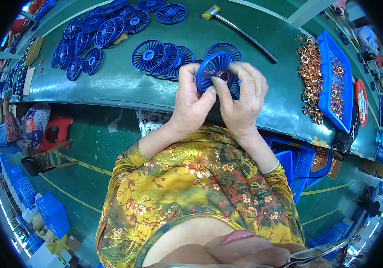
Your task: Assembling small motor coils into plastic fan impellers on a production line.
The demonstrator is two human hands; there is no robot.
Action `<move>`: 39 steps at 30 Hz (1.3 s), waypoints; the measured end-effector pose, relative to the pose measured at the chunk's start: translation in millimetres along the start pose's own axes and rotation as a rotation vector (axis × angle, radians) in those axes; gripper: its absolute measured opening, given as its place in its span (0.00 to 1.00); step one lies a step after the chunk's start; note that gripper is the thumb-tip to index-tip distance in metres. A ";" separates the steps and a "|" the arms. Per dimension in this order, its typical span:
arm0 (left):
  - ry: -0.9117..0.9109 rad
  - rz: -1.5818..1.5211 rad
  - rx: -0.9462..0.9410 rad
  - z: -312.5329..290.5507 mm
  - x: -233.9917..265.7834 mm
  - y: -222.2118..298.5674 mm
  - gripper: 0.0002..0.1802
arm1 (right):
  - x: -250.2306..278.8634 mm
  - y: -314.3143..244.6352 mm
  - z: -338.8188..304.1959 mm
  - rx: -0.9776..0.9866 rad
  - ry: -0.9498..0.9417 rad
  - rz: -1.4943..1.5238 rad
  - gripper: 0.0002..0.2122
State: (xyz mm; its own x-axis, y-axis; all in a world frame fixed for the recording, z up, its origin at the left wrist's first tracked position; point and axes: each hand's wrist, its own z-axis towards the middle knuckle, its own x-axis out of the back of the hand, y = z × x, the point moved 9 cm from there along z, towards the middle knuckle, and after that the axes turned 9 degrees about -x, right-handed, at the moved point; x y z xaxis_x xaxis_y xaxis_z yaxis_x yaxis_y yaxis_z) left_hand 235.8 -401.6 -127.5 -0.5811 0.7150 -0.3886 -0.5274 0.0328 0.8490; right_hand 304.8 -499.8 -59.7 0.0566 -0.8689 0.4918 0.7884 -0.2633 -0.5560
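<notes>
Between my two hands stands a tilted blue spoked plastic disc [206, 68], raised above the green table. My left hand [189, 102] grips its left edge, thumb along the lower rim. At the disc's hub shows a copper-coloured ring [222, 77]. My right hand [244, 99] has its thumb and fingers closed at this ring, by the right side of the disc; whether it also grips the rim is hidden. Behind the held disc lies another blue spoked disc [230, 47], partly covered. Just left of my hands, several more overlap in a row, the leftmost disc [148, 55] on top.
A hammer [247, 36] with a yellowish head lies at the back. Copper rings [311, 76] are heaped beside a blue tray [325, 91] on the right. Blue discs [105, 33] pile up at back left. Below the table's right side stand blue crates [305, 163]. A red stool [55, 132] is left.
</notes>
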 end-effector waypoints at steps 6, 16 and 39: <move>-0.143 -0.445 0.371 -4.2 -5.7 0.5 0.33 | 0.4 -12.9 3.8 0.285 -0.283 -0.037 0.15; -0.157 -0.128 0.340 -5.6 0.3 -9.1 0.25 | -9.4 18.4 0.5 0.085 -0.656 0.470 0.19; 0.101 1.536 -0.254 27.2 167.1 37.9 0.22 | 86.5 206.8 12.4 -0.430 -0.126 -0.558 0.09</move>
State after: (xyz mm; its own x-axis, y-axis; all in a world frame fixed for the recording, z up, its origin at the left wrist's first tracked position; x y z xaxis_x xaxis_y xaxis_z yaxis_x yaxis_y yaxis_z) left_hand 135.5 -261.9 -150.6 -0.6735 -0.0973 0.7327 0.5083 -0.7807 0.3635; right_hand 480.4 -624.2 -123.8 -0.1934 -0.5084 0.8391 0.4107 -0.8187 -0.4014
